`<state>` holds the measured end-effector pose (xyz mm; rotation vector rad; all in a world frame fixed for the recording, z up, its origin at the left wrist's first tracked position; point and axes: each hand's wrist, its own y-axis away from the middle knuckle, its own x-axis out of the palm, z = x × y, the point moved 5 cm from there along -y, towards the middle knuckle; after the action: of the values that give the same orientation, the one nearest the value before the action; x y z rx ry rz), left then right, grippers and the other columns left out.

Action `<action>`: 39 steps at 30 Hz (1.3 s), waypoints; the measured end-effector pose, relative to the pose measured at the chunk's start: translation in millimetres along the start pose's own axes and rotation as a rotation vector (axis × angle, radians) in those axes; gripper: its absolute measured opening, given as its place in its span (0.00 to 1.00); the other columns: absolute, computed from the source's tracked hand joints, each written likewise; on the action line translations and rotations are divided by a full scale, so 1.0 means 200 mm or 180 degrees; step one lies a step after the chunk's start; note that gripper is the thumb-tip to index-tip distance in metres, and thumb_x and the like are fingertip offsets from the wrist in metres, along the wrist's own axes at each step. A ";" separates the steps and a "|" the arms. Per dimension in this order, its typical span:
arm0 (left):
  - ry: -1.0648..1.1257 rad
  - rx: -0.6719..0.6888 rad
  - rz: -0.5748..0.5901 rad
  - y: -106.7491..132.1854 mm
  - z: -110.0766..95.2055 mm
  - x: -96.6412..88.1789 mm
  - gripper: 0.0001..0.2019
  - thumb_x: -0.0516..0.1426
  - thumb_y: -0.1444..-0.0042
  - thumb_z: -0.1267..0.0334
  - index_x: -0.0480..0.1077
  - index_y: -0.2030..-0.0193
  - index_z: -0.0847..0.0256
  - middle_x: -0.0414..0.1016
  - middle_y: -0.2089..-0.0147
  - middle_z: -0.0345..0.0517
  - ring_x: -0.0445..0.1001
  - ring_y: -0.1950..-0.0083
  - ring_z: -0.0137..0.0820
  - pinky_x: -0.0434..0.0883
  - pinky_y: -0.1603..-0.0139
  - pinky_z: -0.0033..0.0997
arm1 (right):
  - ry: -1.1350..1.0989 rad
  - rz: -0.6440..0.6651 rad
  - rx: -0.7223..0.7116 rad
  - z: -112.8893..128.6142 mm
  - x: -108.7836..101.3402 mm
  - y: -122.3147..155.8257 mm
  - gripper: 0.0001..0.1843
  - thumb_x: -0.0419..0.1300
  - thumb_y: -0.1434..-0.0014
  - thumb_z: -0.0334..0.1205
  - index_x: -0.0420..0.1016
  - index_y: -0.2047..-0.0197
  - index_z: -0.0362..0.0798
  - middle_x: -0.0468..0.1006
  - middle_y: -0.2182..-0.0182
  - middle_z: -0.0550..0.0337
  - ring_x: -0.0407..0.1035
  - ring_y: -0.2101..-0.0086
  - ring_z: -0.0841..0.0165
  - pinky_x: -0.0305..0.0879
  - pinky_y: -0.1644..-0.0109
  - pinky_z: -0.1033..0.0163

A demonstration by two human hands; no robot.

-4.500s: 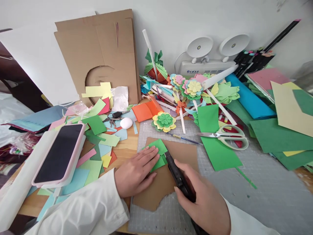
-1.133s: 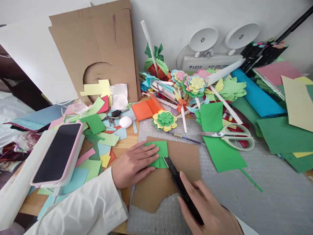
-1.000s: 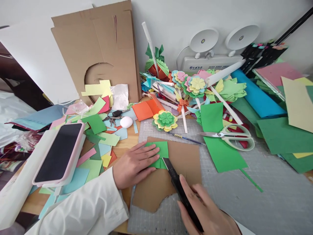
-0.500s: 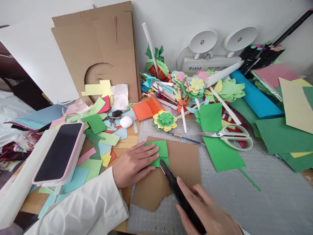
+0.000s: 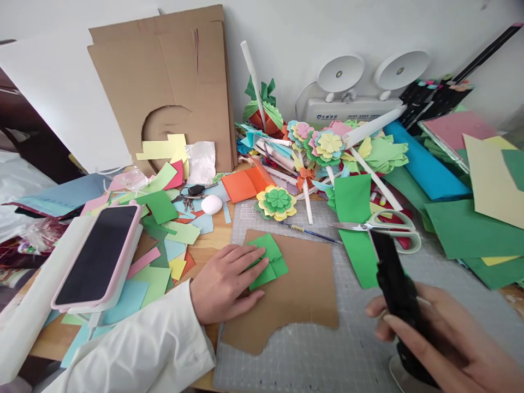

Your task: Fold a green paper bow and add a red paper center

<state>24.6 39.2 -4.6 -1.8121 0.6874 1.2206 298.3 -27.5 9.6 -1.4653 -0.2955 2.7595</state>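
Observation:
My left hand lies flat with its fingers spread over a small square of green paper, pressing it onto a piece of brown cardboard. Creases or slits cross the middle of the paper. At the lower right, my right hand is closed around a black utility knife, raised away from the paper and slightly blurred. Beyond the knife lie white-handled scissors across strips of green paper. A thin blue pen-like stick rests above the cardboard.
A grey cutting mat lies under the cardboard. Left are paper scraps, a phone, keys and a white egg-shaped object. Behind stand cardboard sheets, paper flowers and a twin-lamp light.
My right hand has lifted the utility knife off the green paper and swung it right, tilting it more upright. The paper square has turned slightly under my left hand.

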 end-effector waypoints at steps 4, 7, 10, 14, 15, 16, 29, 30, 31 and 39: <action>0.0054 0.0055 -0.0068 0.00 0.00 0.00 0.18 0.55 0.43 0.62 0.68 0.47 0.66 0.74 0.47 0.59 0.73 0.48 0.45 0.72 0.52 0.45 | 0.0823 0.0161 -0.0522 -0.01 -0.04 -0.09 0.23 0.49 0.35 0.42 0.54 0.38 0.54 0.76 0.57 0.48 0.77 0.63 0.60 0.74 0.72 0.66; 0.0013 0.0199 -0.0174 0.01 -0.01 -0.01 0.15 0.55 0.42 0.64 0.69 0.49 0.66 0.76 0.49 0.56 0.74 0.49 0.43 0.71 0.52 0.44 | 0.1163 0.0507 -0.0978 0.02 0.00 -0.13 0.28 0.44 0.33 0.41 0.46 0.32 0.51 0.73 0.57 0.47 0.75 0.66 0.61 0.71 0.72 0.63; -0.0016 0.0264 -0.0176 0.00 -0.01 -0.02 0.14 0.54 0.42 0.64 0.70 0.50 0.65 0.77 0.51 0.54 0.74 0.50 0.42 0.71 0.52 0.43 | 0.1274 0.0817 -0.1496 0.05 0.08 -0.12 0.25 0.41 0.33 0.37 0.50 0.33 0.52 0.71 0.62 0.52 0.71 0.72 0.66 0.68 0.70 0.62; -0.0052 0.0212 -0.0104 0.00 -0.01 -0.02 0.14 0.54 0.41 0.64 0.71 0.50 0.64 0.77 0.50 0.54 0.74 0.50 0.41 0.71 0.51 0.44 | 0.1362 0.0900 -0.2068 0.09 0.17 -0.08 0.23 0.39 0.32 0.38 0.61 0.38 0.51 0.70 0.68 0.55 0.68 0.76 0.67 0.63 0.74 0.62; -0.0050 0.0202 -0.0091 0.00 -0.01 -0.02 0.14 0.54 0.41 0.64 0.71 0.50 0.65 0.77 0.50 0.54 0.74 0.50 0.41 0.71 0.50 0.44 | 0.1409 0.0869 -0.2113 0.10 0.18 -0.08 0.23 0.38 0.32 0.39 0.62 0.38 0.50 0.70 0.69 0.55 0.68 0.76 0.67 0.61 0.75 0.63; -0.0044 0.0199 -0.0089 0.00 -0.01 -0.02 0.14 0.55 0.41 0.64 0.71 0.50 0.65 0.77 0.50 0.54 0.74 0.50 0.41 0.71 0.50 0.44 | 0.1463 0.0830 -0.2127 0.11 0.19 -0.08 0.23 0.38 0.32 0.39 0.62 0.39 0.49 0.70 0.70 0.56 0.68 0.76 0.67 0.60 0.76 0.63; 0.0075 0.0114 0.0025 -0.01 -0.02 -0.01 0.13 0.55 0.41 0.65 0.71 0.51 0.67 0.76 0.51 0.54 0.73 0.49 0.41 0.72 0.49 0.44 | 0.1356 0.0595 -0.2132 0.22 0.23 -0.15 0.23 0.42 0.32 0.42 0.65 0.41 0.42 0.72 0.71 0.56 0.69 0.77 0.68 0.58 0.78 0.61; 0.0082 0.0107 0.0029 -0.01 -0.02 -0.01 0.13 0.55 0.41 0.65 0.71 0.51 0.67 0.77 0.51 0.54 0.73 0.49 0.42 0.72 0.49 0.44 | 0.1366 0.0583 -0.2148 0.22 0.23 -0.15 0.22 0.42 0.32 0.42 0.65 0.41 0.41 0.72 0.71 0.56 0.69 0.77 0.68 0.58 0.78 0.62; 0.0089 0.0100 0.0033 -0.01 -0.02 -0.01 0.13 0.55 0.41 0.65 0.71 0.51 0.67 0.77 0.51 0.54 0.73 0.50 0.42 0.72 0.49 0.44 | 0.1375 0.0577 -0.2147 0.22 0.23 -0.16 0.22 0.42 0.32 0.42 0.65 0.42 0.41 0.72 0.72 0.56 0.69 0.78 0.68 0.58 0.79 0.62; 0.0135 0.0089 0.0060 -0.01 -0.02 -0.01 0.13 0.54 0.41 0.65 0.70 0.51 0.66 0.76 0.51 0.55 0.73 0.49 0.41 0.72 0.49 0.44 | 0.1317 0.0580 -0.1965 0.20 0.27 -0.15 0.22 0.38 0.31 0.42 0.70 0.51 0.48 0.73 0.69 0.55 0.70 0.75 0.67 0.58 0.77 0.63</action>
<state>27.0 37.2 -1.7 -1.8168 0.7437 1.1821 232.0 0.8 -7.4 -2.2378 -1.1214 2.5044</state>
